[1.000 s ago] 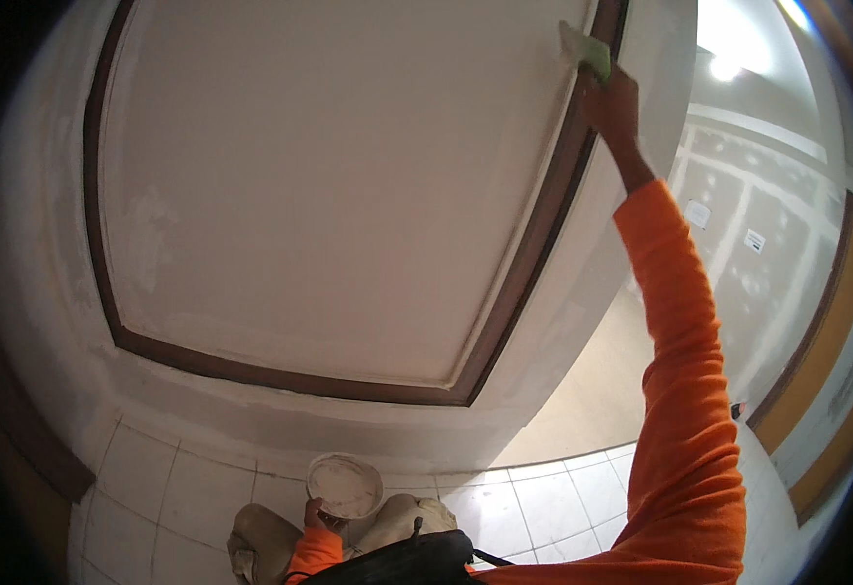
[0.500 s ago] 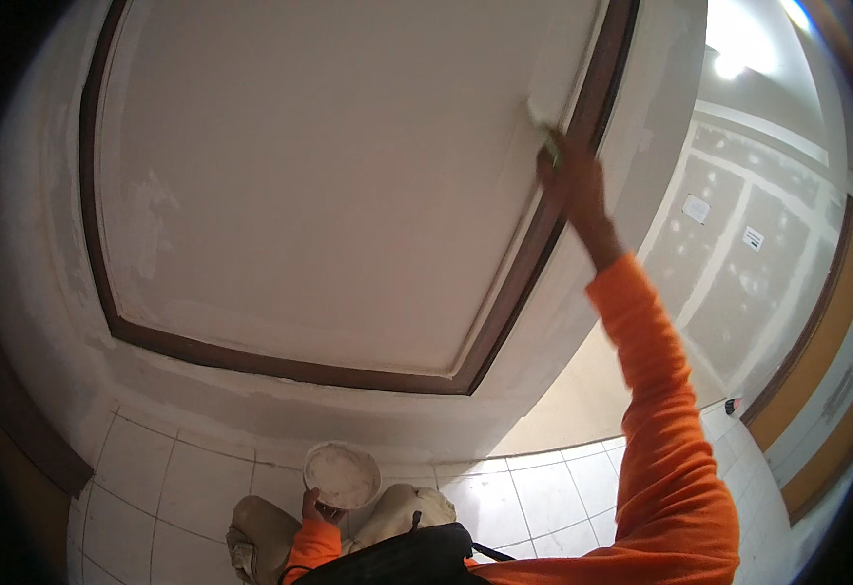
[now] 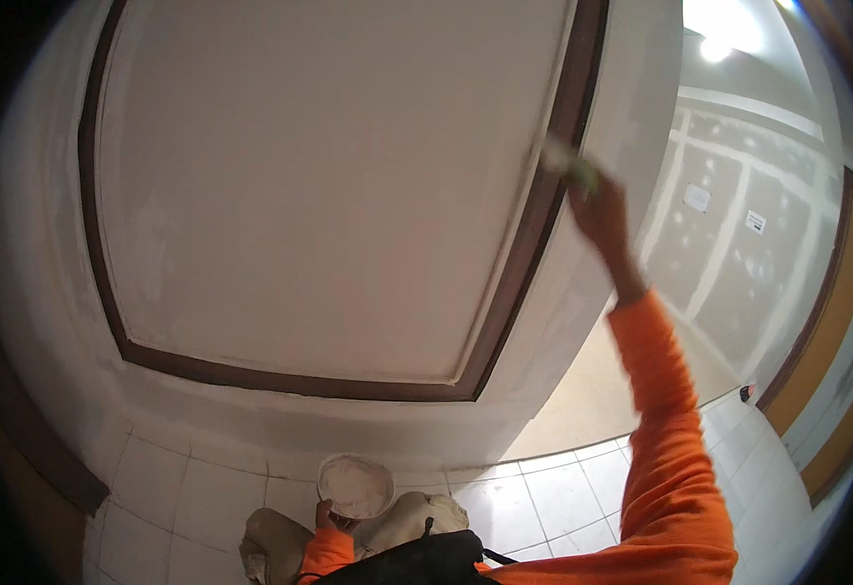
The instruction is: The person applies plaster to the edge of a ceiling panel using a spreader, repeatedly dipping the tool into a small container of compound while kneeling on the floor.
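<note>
My right hand (image 3: 599, 207) is raised at the right side of a dark brown frame (image 3: 516, 312), fingers closed round a green-handled putty knife (image 3: 557, 156). Motion blurs the knife; its pale blade points left, over the frame's inner edge, and I cannot tell whether it touches. Inside the frame lies a large off-white panel (image 3: 329, 195). Low in front of my body, my left hand (image 3: 333, 517) grips the near left side of a round white tub (image 3: 390, 486). Pinkish-white paste (image 3: 355, 486) shows in the tub. Most of the left fingers are hidden beneath it.
Below the frame, the wall (image 3: 280, 419) meets a white tiled floor (image 3: 154, 487). My bent knees (image 3: 412, 522) flank the tub. At right are a passage with a patched grey wall (image 3: 719, 234) and a brown-edged door (image 3: 821, 390). A dark strip of trim (image 3: 46, 458) stands at left.
My right hand has come down along the frame's right side with the putty knife, its blade shifting from the panel toward the frame. The left hand still holds the tub. The view has shifted slightly.
</note>
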The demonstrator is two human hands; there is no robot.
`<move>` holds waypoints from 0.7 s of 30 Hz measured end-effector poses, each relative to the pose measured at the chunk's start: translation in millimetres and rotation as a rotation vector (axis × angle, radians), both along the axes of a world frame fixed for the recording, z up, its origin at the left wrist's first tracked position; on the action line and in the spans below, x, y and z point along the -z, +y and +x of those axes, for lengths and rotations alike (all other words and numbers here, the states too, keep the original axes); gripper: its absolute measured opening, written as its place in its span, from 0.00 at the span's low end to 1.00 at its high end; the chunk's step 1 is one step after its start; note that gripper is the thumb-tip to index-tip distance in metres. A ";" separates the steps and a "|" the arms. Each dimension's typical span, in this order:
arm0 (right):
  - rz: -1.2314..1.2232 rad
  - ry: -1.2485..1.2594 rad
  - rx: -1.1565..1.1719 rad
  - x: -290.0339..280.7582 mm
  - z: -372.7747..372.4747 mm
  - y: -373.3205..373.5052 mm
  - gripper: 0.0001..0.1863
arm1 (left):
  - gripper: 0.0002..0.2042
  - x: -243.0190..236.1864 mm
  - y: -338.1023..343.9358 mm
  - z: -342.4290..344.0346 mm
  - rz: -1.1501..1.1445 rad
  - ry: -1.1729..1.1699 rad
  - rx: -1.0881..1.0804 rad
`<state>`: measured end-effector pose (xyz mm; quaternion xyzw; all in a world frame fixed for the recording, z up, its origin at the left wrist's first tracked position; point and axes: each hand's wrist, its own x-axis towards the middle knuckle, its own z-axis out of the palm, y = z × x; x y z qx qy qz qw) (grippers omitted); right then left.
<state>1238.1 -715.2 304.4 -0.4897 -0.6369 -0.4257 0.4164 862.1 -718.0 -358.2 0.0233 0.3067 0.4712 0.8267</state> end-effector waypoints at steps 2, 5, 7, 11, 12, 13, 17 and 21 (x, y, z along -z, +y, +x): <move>0.042 -0.005 0.040 -84.6 -3.0 1.0 0.20 | 0.31 -8.9 1.1 -3.8 0.010 0.048 -0.015; 0.103 -0.252 0.161 -160.4 15.0 7.2 0.19 | 0.32 -6.5 1.4 4.5 -0.022 0.069 0.025; -0.052 -0.303 0.269 -169.6 29.1 10.8 0.20 | 0.33 -6.9 -0.8 13.0 -0.047 0.096 0.004; -0.208 -0.397 0.334 -50.6 24.4 17.7 0.20 | 0.33 -5.2 2.5 3.7 0.001 0.033 0.006; -0.301 -0.357 0.303 -2.4 7.9 10.6 0.22 | 0.34 -3.6 1.8 0.3 -0.008 0.048 0.003; -0.424 -0.374 0.382 39.3 -10.2 -4.7 0.22 | 0.35 -2.9 0.6 0.4 -0.012 0.062 0.012; -0.631 -0.411 0.201 58.4 -16.9 -24.9 0.27 | 0.35 1.2 -0.1 4.8 -0.024 0.136 -0.012; -0.282 -0.803 0.156 -31.0 37.0 -3.6 0.36 | 0.36 16.1 7.3 2.2 -0.013 -0.004 0.046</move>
